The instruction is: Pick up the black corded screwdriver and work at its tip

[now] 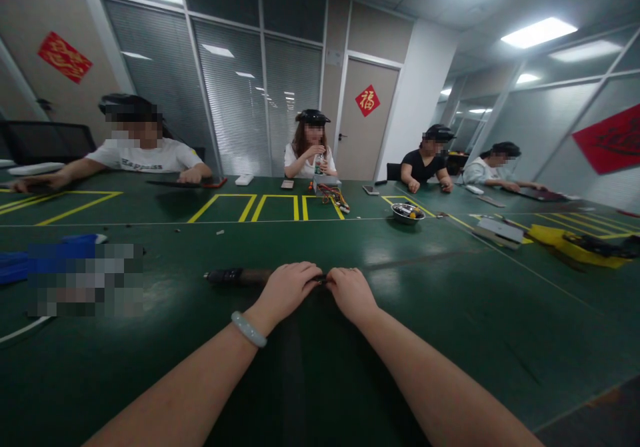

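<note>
A dark, slim electric screwdriver (239, 276) lies crosswise on the green table, its narrow tip pointing left. My left hand (293, 287), with a pale bangle at the wrist, is closed over its right-hand part and hides it. Close beside it, my right hand (351, 292) has its fingers bent together at a small dark piece (321, 278) between the two hands. That piece may be the screwdriver's rear end or its cord; the fingers cover too much to tell. Both hands rest low, at the tabletop.
Across the table (450, 300) sit several people in head-worn gear. A metal bowl (407, 214) holds small parts. Wires (333, 194) lie at centre back, a white box (500, 230) and yellow tray (575, 244) at right, a blue item (75, 247) at left.
</note>
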Available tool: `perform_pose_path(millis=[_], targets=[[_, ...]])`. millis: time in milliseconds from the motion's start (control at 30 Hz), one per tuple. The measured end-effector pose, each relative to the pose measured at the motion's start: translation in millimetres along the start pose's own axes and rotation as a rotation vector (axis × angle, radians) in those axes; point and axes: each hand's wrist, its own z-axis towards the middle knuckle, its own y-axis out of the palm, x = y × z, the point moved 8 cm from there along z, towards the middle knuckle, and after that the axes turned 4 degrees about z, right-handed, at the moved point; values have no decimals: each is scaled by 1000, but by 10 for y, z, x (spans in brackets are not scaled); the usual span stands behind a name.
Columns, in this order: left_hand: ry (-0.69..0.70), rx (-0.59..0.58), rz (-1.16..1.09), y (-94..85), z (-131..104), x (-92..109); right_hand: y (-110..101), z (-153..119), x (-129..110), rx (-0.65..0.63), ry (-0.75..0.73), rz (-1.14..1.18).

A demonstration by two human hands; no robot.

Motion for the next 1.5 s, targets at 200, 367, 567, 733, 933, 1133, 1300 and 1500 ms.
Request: perform_pose_path(millis=[200, 367, 567, 733, 933, 1133, 1300, 1500], targets=[[2, 16, -6, -4, -1, 13, -8, -6, -5, 6, 7, -1], [-14, 8, 11, 7, -13, -7, -26, -11, -8, 2, 12, -2], [0, -11, 23, 20, -36, -22, -50, -21, 4, 7, 18, -13], [-3, -32, 27, 32, -27, -13, -36, -12, 27, 8, 26, -13], [-20, -37, 2, 27, -16, -37, -36, -15, 37, 17, 29, -10], [8, -59, 9, -4, -57, -13, -66, -69, 11, -10, -7, -5], [-2, -62, 62, 21, -49, 2, -83, -67, 3, -16, -2, -38], [4, -40, 70, -4, -42, 49, -71, -68, -23, 11, -14, -43]])
